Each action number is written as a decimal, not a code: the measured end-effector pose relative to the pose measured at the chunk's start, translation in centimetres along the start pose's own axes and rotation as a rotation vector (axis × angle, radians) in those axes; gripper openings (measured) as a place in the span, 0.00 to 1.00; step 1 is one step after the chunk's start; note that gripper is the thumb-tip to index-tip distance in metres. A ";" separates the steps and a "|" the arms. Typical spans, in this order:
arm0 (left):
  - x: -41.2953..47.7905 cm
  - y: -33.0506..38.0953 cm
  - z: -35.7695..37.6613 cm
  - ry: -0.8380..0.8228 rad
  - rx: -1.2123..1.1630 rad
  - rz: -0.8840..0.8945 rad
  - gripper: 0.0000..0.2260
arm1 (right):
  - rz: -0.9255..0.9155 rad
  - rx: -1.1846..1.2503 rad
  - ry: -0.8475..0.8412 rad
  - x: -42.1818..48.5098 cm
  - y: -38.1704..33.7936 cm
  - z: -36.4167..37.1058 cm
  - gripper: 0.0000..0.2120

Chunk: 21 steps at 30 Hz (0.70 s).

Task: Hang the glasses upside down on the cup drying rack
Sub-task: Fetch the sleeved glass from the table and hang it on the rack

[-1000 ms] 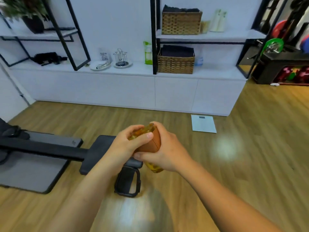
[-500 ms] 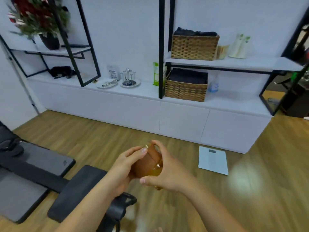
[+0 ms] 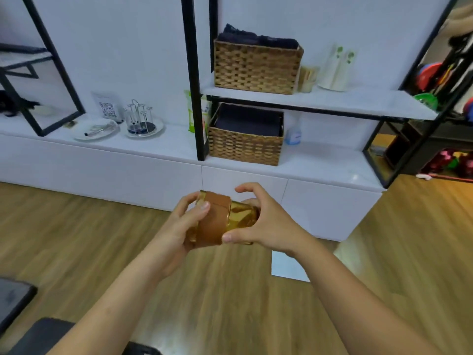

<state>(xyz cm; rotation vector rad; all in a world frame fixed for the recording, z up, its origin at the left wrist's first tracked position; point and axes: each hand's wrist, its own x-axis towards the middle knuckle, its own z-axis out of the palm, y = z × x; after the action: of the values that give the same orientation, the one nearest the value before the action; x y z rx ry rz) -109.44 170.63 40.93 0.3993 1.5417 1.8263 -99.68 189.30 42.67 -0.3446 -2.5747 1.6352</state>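
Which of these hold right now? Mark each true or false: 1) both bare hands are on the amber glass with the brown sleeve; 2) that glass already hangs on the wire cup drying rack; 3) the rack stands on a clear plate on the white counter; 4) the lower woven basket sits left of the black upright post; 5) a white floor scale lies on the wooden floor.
1) True: the left hand and right hand both grip the amber glass with the brown sleeve.
2) False: it is in the hands, away from the wire cup drying rack.
3) True: it stands on a clear plate.
4) False: the lower woven basket sits right of the black upright post.
5) True: the white floor scale lies there.
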 end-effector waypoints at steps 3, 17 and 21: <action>4.3 0.5 -0.9 -0.005 0.026 0.005 0.30 | -0.034 0.133 0.009 6.1 0.8 -2.3 0.34; 17.5 5.9 -7.9 0.538 0.154 0.161 0.37 | -0.229 0.239 -0.398 32.9 -1.9 -1.5 0.33; 20.0 6.5 -12.2 0.649 0.243 0.186 0.32 | -0.285 0.125 -0.464 38.5 -3.4 1.8 0.34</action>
<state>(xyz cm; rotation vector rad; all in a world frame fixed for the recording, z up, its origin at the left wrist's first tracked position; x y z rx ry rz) -133.41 175.02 40.14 0.0499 2.2406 2.0341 -137.97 195.07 42.64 0.4433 -2.6312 1.9282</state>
